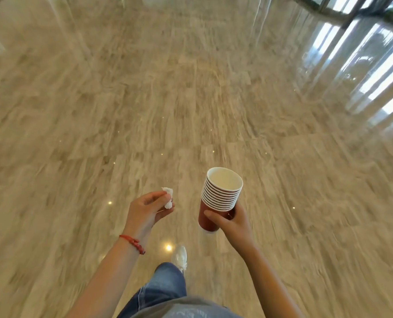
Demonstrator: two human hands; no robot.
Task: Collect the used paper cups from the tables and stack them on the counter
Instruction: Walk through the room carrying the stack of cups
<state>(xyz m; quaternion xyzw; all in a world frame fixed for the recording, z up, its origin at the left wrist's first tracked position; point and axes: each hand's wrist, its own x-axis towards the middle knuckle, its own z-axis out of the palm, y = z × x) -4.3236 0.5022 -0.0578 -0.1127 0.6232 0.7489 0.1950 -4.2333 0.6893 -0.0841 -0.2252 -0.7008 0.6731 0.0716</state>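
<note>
Now right hand (231,222) grips nested cup stack (218,198); top cup seemingly empty.

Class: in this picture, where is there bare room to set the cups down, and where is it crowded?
No counter or table shows. Bare marble floor spreads ahead. Crowded near the body: left hand pinches a tissue, right hand grips the cup stack, shoe below.

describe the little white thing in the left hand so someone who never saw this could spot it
Over the glossy beige marble floor, two bare arms reach forward. The left hand, above a red string bracelet, pinches a crumpled white tissue. It is soft and shapeless, unlike the red cup stack beside it.
</note>
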